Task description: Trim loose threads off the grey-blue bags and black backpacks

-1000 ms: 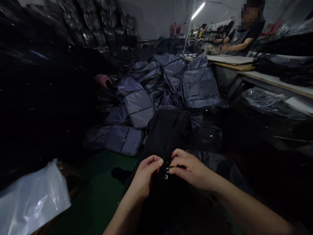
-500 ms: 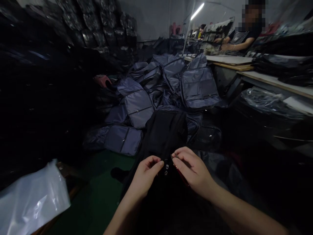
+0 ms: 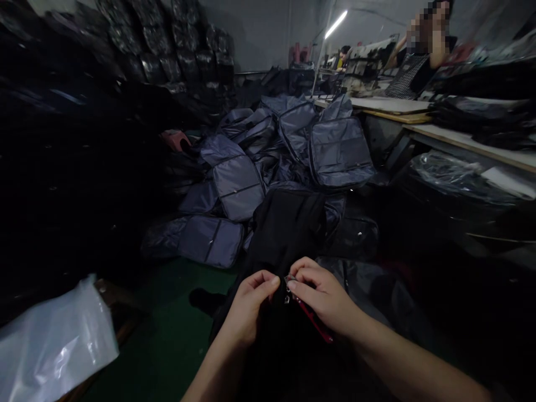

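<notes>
A black backpack (image 3: 287,226) lies in front of me, its lower part lost in shadow. My left hand (image 3: 248,304) is closed, thumb and fingertips pinched together at the bag's dark fabric. Just right of it, my right hand (image 3: 324,293) is closed around a slim red-handled tool (image 3: 316,325), whose tip is mostly hidden by the fingers. Between the hands, a small shiny metal zipper pull (image 3: 287,300) hangs below my right fingertips. What thread or edge the fingertips touch is too small to make out.
A heap of dark blue-grey lined bags (image 3: 238,187) covers the floor ahead. Clear plastic sheeting (image 3: 54,346) lies at lower left, above green floor (image 3: 167,329). Worktables (image 3: 473,145) stand at right, where a co-worker (image 3: 412,67) sits. Wrapped bundles (image 3: 171,44) are stacked at back left.
My right hand has moved slightly left to the zipper pulls, and more of the red-handled tool shows. The co-worker has raised both arms toward the head.
</notes>
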